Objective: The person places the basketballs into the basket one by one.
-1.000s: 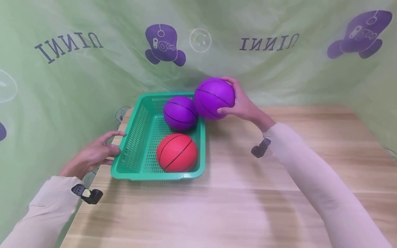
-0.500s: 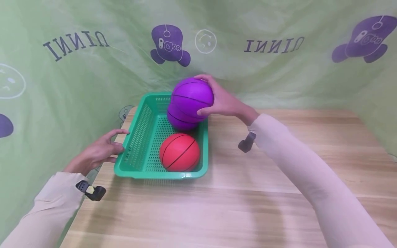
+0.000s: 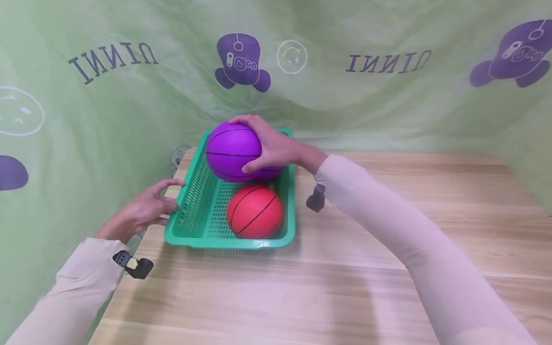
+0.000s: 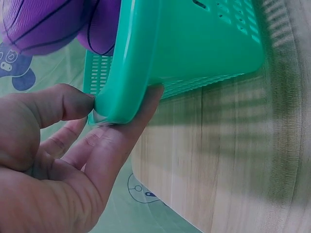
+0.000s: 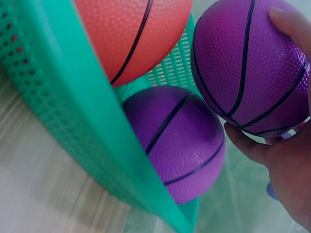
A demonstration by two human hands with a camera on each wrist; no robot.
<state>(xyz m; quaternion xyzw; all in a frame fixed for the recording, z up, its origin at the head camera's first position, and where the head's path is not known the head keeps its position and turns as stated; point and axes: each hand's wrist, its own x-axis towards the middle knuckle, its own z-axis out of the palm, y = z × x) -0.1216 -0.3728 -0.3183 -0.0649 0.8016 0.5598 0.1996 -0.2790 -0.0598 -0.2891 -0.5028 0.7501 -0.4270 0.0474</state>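
With our right hand (image 3: 276,151) clasping the purple ball (image 3: 233,151) above the basket (image 3: 290,211) – free floor at nine o'clock of the second purple ball (image 5: 180,141) – our left hand (image 3: 144,213) pinches the rim.

The scene is viewed from above and in front by the head camera. The green basket (image 3: 196,211) is seen close up, from opposite sides, by both wrist cameras.

Wooden table (image 3: 388,249) — green printed backdrop (image 3: 388,105) behind it.
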